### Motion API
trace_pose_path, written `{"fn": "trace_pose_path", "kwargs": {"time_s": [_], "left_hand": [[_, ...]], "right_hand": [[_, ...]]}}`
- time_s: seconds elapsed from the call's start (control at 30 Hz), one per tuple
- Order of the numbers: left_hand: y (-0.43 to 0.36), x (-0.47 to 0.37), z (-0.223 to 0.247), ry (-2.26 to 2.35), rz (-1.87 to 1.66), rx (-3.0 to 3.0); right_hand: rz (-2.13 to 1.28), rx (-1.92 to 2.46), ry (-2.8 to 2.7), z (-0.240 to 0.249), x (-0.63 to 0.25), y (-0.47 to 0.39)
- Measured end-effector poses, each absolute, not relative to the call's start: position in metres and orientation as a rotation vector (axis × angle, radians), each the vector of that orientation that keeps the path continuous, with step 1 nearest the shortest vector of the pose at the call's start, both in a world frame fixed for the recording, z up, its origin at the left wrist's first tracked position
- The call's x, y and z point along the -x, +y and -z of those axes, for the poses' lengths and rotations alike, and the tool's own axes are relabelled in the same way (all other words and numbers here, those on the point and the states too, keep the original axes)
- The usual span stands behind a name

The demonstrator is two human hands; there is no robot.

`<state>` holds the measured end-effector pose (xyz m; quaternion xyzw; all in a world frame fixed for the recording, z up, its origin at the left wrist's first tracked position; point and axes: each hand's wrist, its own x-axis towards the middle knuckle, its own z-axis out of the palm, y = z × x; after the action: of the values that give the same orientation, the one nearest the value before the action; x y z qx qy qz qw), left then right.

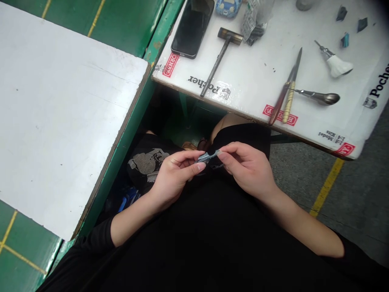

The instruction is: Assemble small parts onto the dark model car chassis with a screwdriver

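Note:
Between thumb and fingers, my left hand (178, 172) pinches a small grey-blue piece (203, 157) above my lap. The piece has a ridged, shiny surface, and a thin strip of it stretches to the right. My right hand (247, 166) grips the end of that strip with thumb and forefinger. Both hands are close together, a little below the front edge of the white work table (246, 89). The fingers cover part of the piece, so its full shape is hidden.
On the table are a phone (193, 26), a small hammer (217, 63), a plastic bag (257, 20), a knife (285, 89), a yellow-handled tool (288, 103), a metal-handled tool (319, 96), a white-handled tool (336, 63) and several small scraps. A white board (67, 101) lies at left.

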<state>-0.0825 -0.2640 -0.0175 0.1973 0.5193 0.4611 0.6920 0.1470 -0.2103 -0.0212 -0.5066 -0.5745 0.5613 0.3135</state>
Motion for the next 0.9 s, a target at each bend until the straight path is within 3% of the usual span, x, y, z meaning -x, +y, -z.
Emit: {"fn": "trace_pose_path", "kwargs": {"time_s": [0.9], "left_hand": [[-0.2604,0.0864,0.0155,1.116,-0.947,-0.327]], "right_hand": [[-1.444,1.250,-1.544,0.0280,-0.1502,-0.2107]]}}
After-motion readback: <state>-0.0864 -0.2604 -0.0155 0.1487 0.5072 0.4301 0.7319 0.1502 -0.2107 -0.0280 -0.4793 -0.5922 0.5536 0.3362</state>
